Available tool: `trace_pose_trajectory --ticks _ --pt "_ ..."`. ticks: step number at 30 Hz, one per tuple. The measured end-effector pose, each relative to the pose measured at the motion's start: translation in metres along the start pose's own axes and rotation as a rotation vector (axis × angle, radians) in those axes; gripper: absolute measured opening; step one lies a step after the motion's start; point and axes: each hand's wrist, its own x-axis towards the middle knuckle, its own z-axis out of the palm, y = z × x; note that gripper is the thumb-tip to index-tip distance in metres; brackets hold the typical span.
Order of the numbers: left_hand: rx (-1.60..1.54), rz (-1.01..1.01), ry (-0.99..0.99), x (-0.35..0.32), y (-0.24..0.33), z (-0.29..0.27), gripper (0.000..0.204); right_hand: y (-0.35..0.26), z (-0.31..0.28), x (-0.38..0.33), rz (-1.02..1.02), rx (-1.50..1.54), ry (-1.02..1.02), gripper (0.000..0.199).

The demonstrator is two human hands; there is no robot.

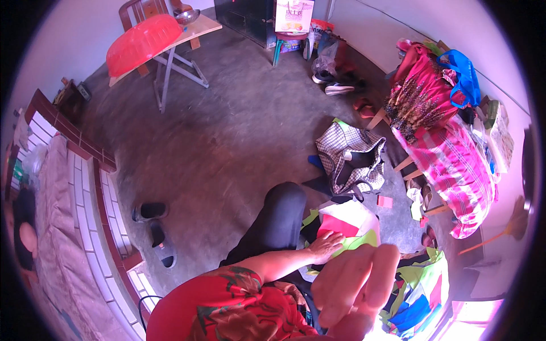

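Observation:
My left hand (327, 245) lies flat, fingers stretched out, on a pile of cloth-like pieces by my knee. Under and around it are a red piece (340, 226), a lime-green piece (364, 241) and a white piece (359, 212). Raised much closer to the camera is my right hand (355, 281), its fingers bent and pressed together. What it holds, if anything, is hidden. Beyond that hand, at the lower right, sits a heap of green, blue and red pieces (418, 301).
A checked bag (350, 153) gapes on the floor ahead. To its right, clothes and a pink plaid cloth (449, 170) cover wooden-legged furniture. Slippers (153, 211) lie at the left. A red basin (145, 45) rests on a folding table at the far left.

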Motion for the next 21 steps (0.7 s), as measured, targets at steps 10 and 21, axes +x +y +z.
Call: trace_pose_trajectory --ticks 10,21 --pt "0.076 -0.02 -0.066 0.003 -0.001 -0.001 0.044 0.003 -0.003 0.008 -0.005 0.19 -0.186 0.02" --pt "0.06 0.004 -0.071 0.003 0.002 0.0 0.056 0.004 0.003 0.012 -0.015 0.333 -0.368 0.026"
